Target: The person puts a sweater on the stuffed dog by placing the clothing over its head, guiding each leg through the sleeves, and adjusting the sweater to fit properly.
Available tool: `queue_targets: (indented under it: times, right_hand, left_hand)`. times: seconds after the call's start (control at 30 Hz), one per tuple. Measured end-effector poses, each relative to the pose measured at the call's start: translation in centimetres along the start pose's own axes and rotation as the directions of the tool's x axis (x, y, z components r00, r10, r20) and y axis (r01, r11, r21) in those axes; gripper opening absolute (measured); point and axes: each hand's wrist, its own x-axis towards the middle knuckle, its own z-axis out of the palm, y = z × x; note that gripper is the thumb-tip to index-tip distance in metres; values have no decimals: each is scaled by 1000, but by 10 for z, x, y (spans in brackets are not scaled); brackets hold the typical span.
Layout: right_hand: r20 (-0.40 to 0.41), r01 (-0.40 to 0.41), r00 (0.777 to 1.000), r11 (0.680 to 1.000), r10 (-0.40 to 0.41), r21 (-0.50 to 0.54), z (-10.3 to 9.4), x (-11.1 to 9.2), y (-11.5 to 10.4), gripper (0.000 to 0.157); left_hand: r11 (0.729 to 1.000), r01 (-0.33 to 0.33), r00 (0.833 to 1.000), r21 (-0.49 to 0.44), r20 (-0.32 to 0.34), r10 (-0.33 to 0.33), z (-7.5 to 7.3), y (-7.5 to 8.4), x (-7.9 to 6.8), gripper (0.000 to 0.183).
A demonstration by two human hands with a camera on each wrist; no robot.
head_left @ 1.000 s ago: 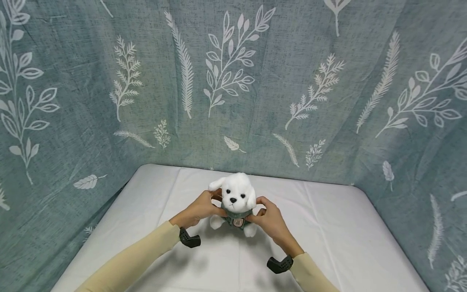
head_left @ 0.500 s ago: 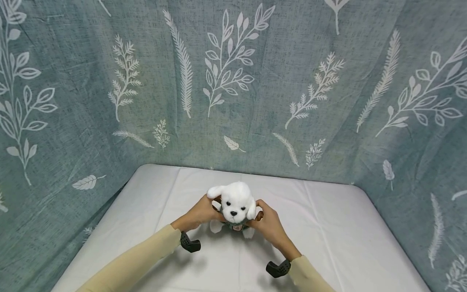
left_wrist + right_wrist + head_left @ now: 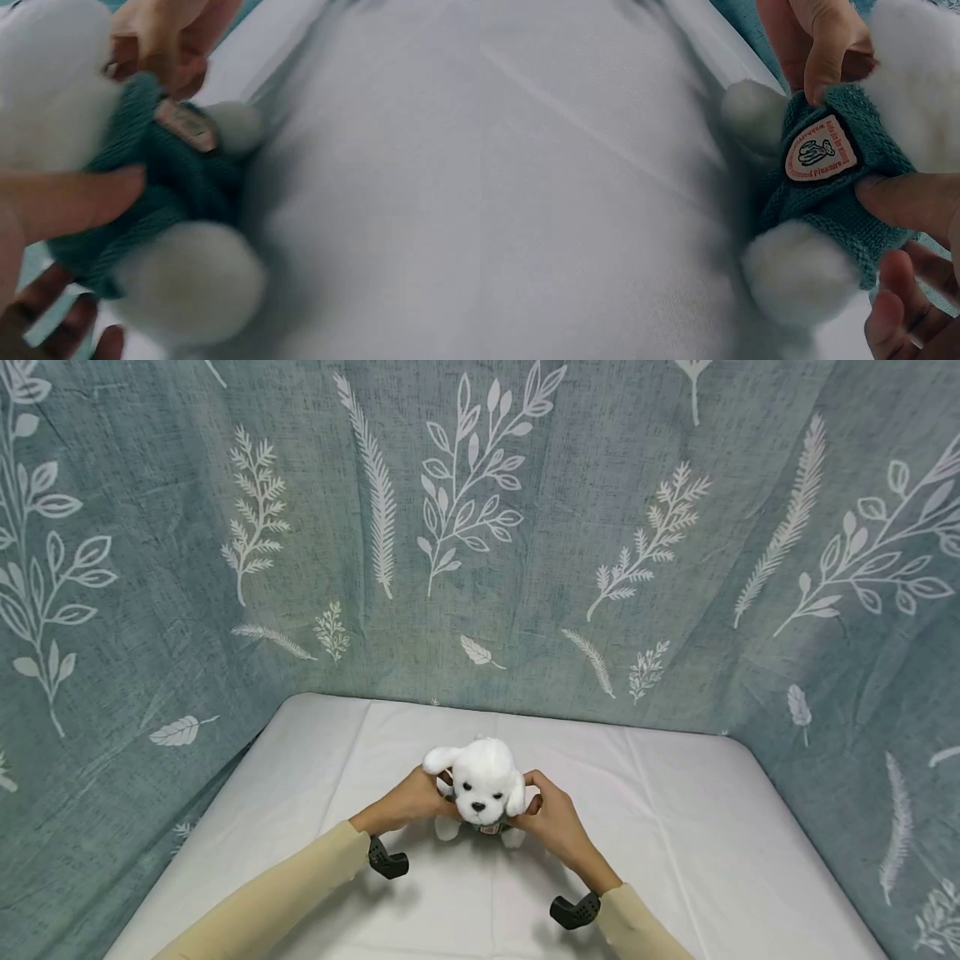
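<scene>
A white plush dog (image 3: 486, 768) with floppy ears and black eyes and nose faces the camera in the head view, its head tipped forward. It wears a green knitted sweater (image 3: 840, 187) with a shield-shaped patch (image 3: 821, 152) on the chest. My left hand (image 3: 418, 797) grips the dog's body from one side, thumb on the sweater front. From the other side my right hand (image 3: 551, 817) grips it the same way, thumb pressed into the knit beside the patch. Round white paws (image 3: 191, 285) stick out below the sweater, close over the white surface.
A white-covered table (image 3: 660, 827) lies under the dog and both arms. Behind it and at both sides hangs a blue-green curtain (image 3: 525, 568) printed with white leaves. A black wrist device (image 3: 388, 857) sits on the left wrist and another black wrist device (image 3: 575, 911) on the right.
The dog's head has tipped forward and lower, so less of the sweater and patch shows in the head view. Both hands have kept their hold on it and shifted only slightly.
</scene>
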Motion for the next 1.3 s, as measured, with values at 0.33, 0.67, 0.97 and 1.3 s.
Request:
queue_targets:
  times: [0.33,0.67,0.97,1.3]
  right_hand:
    - [36,-23,999,1000,23,-3,-9,-4,4,47]
    - [29,-14,999,1000,14,-6,-16,-3,8,45]
    - [56,-14,998,1000,14,-4,-18,-5,9,44]
    - [44,-30,999,1000,30,9,-20,-6,9,41]
  left_hand:
    - [998,58,993,6,98,-59,-44,26,-2,100]
    - [856,-134,991,500,72,114,-42,84,13,60]
    - [477,-161,987,864,135,90,-7,111,27,78]
    - [445,-156,988,882,144,60,7,108,31,71]
